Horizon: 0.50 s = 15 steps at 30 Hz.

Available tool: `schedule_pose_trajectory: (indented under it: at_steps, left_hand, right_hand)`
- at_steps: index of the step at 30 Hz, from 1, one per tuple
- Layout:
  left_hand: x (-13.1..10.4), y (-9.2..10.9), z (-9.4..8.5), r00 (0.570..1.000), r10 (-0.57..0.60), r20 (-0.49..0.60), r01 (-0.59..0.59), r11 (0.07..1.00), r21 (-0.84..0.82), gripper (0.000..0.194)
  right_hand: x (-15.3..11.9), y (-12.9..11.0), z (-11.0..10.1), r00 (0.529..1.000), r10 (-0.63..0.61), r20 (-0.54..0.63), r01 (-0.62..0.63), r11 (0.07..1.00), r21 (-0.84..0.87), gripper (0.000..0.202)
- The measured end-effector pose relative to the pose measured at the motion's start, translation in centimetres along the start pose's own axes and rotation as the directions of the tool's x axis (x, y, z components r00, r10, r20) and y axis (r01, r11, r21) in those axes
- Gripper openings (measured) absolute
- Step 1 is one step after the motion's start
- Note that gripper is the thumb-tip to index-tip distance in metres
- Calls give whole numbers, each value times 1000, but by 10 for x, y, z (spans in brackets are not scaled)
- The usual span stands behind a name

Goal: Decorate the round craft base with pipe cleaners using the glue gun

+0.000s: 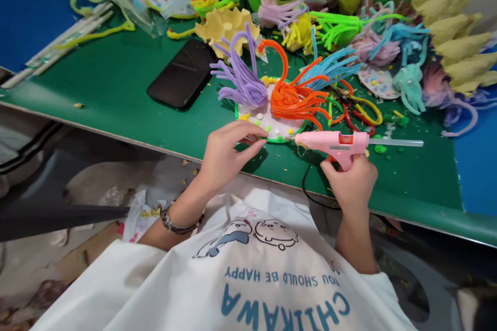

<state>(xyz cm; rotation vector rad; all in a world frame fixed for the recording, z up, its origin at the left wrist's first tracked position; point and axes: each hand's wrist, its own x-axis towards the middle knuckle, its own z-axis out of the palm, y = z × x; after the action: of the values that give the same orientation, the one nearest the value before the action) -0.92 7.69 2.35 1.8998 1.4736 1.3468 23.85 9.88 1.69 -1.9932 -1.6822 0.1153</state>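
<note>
My right hand (351, 178) grips a pink hot glue gun (330, 140), a clear glue stick jutting from its back. The gun's nozzle points left at the near rim of a white oval base (276, 125) edged in green. On this base sit a purple pipe-cleaner swan (244, 80) and an orange pipe-cleaner swan (289, 95), with small green and yellow pom-poms around them. At the base's near-left rim, my left hand (235, 152) has thumb and index finger pinched together; what lies between the fingertips is too small to tell.
A black phone (182, 73) lies left of the base. Scissors with red handles (353, 116) rest to its right, beside a blue pipe-cleaner bird (330, 70). Yellow egg-carton pieces (452, 31) and more pipe-cleaner birds crowd the back right. A black cord (306, 181) hangs over the green table's edge.
</note>
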Motion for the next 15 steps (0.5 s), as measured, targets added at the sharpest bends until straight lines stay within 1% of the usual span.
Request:
schedule_pose_trajectory:
  at_steps: [4,10,15]
  left_hand:
    - [0,0,4,999,20,32,-22,997,69,11]
    - [-1,2,5,999,34,0,-33,992,121,10]
    - [1,3,10,997,72,21,-74,986,152,9]
  right_hand:
    - [-1,3,4,1000,-25,6,25,1000,-15,26]
    - [-2,5,6,998,-63,7,63,998,-28,25]
    - [-3,6,7,998,-69,8,69,997,-38,22]
